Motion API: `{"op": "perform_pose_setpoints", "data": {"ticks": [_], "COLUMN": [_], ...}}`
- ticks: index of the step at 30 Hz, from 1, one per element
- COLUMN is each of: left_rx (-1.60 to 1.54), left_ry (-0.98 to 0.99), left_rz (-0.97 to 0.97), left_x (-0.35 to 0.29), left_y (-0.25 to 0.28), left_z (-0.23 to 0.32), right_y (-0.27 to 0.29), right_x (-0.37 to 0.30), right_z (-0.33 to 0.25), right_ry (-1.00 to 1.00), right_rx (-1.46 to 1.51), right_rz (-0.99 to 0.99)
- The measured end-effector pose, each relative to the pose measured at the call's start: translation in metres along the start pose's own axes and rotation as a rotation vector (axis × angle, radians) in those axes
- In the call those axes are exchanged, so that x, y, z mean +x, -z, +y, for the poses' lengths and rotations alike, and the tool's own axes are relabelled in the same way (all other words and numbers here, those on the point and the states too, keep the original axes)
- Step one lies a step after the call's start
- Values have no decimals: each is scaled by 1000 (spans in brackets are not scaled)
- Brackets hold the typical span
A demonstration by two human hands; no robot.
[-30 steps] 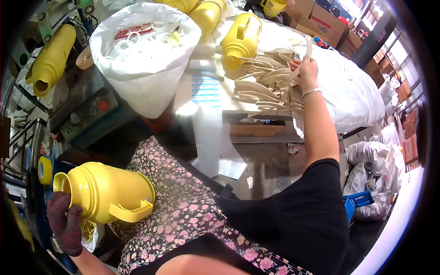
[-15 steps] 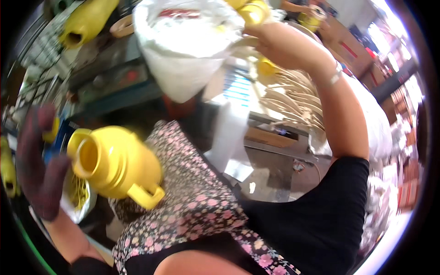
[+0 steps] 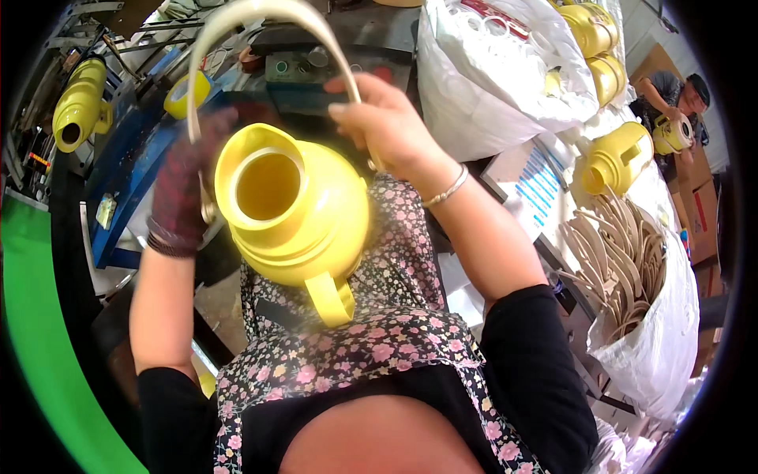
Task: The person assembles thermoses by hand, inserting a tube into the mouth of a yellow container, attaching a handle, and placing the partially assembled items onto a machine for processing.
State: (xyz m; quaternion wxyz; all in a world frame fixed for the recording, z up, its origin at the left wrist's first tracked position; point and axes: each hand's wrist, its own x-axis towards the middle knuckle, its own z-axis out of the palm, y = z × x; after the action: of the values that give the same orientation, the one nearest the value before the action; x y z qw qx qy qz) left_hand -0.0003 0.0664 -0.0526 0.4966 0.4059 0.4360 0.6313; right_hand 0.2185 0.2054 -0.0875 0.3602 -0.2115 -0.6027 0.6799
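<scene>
A yellow thermos jug body (image 3: pixel 332 209) leans against my floral apron (image 3: pixel 347 347), its round mouth tilted up at me and its side grip low at the front. Over it arches a cream carrying handle (image 3: pixel 268 8), its two ends on either side of the jug. My left hand (image 3: pixel 180 186), in a dark reddish checked glove, closes round the left end; motion smears its fingers. My bare right hand (image 3: pixel 391 130) pinches the right side between thumb and fingers. Whether the ends touch the jug I cannot tell.
A white sack (image 3: pixel 482 87) of white rings stands ahead on the right. Beyond it lie a yellow jug body (image 3: pixel 620 158) and a bundle of cream handles (image 3: pixel 624 261). At left are another yellow jug (image 3: pixel 79 103) and yellow tape (image 3: pixel 187 95). A person (image 3: pixel 671 103) holds a jug far right.
My right hand has come back from the handle pile with a cream handle. My left hand has moved in to its other end. The view has swung right and the jug sits more centrally.
</scene>
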Motion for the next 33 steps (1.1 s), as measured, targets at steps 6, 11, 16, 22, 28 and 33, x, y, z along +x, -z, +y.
{"op": "perform_pose_setpoints", "data": {"ticks": [6, 11, 16, 22, 28, 33], "left_rx": [1116, -285, 1185, 884, 234, 943], "left_ry": [-358, 19, -563, -617, -99, -522], "left_rz": [33, 86, 38, 204, 196, 18], "left_x": [-38, -26, -18, -21, -9, 11], "left_y": [20, -17, -10, -13, 5, -4], "left_z": [-50, -44, -38, -38, -48, -53], "right_y": [-25, -28, -27, -20, -7, -42], "right_x": [-18, -23, -25, -13, -31, -74], "right_z": [25, 34, 35, 45, 18, -20], "right_ry": [-193, -257, -170, 371, 521, 467], "right_rx": [363, 567, 533, 89, -128, -341], "right_rz": [89, 141, 126, 107, 184, 30]}}
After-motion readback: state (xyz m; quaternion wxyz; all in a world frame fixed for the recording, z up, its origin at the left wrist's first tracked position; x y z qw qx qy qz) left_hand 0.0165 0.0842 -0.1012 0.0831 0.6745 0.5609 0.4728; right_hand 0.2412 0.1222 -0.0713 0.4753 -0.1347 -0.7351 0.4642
